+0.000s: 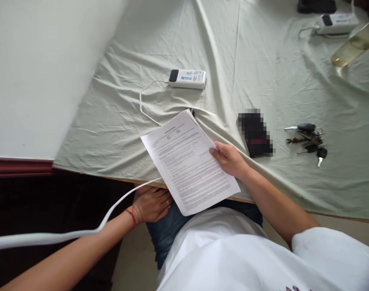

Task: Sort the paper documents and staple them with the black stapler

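Observation:
My right hand [229, 158] pinches the right edge of a printed sheet of paper [187, 161], thumb on top. The sheet is tilted, its top end over the table and its lower end above my lap. More pages may lie beneath it; I cannot tell. Down on my thigh, just below the table edge, rests my left hand [154, 203], fingers stretched out and holding nothing. It wears a ring and a red string bracelet [132, 216]. A small dark item shows a little behind the sheet's top corner, mostly hidden.
A pale green cloth [111, 113] covers the table. On it lie a white power bank [187, 79] with a cable, a black phone [256, 135] and a bunch of keys [308, 139]. Farther right are another white device [337, 23] and a glass [354, 46]. A white cable [107, 218] crosses my left forearm.

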Action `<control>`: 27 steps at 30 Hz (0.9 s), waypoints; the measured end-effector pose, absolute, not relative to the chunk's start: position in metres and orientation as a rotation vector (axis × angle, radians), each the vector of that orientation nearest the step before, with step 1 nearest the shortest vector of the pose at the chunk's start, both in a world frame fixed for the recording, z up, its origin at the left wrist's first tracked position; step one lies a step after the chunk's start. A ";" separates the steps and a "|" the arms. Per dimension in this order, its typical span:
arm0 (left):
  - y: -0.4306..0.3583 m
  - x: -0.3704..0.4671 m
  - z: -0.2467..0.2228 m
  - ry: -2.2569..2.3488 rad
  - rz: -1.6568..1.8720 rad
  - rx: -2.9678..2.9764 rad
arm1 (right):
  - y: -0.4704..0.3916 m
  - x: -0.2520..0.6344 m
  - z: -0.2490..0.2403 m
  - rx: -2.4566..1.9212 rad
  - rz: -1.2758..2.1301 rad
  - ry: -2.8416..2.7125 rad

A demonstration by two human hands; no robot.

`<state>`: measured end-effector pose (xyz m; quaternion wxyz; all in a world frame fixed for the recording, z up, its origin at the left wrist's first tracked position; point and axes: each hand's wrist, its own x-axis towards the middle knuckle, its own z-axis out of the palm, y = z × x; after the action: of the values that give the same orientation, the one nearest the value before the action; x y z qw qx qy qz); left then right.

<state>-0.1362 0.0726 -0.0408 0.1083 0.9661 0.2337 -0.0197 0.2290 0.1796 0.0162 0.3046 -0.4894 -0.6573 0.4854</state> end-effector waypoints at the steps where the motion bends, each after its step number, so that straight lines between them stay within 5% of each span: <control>1: 0.071 -0.136 -0.043 0.704 0.000 2.852 | 0.179 0.228 0.016 -1.297 1.289 -1.752; 8: 0.048 -0.141 -0.055 0.876 0.283 2.759 | 0.176 0.224 0.008 -1.412 1.169 -1.676; 27: 0.058 -0.144 -0.050 0.921 0.039 2.265 | 0.173 0.222 0.003 -1.547 1.058 -1.532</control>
<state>-0.1445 0.0578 -0.0501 0.3411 0.8707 0.3541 0.0150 0.2224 0.1735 0.0034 0.3528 -0.5979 -0.5923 0.4089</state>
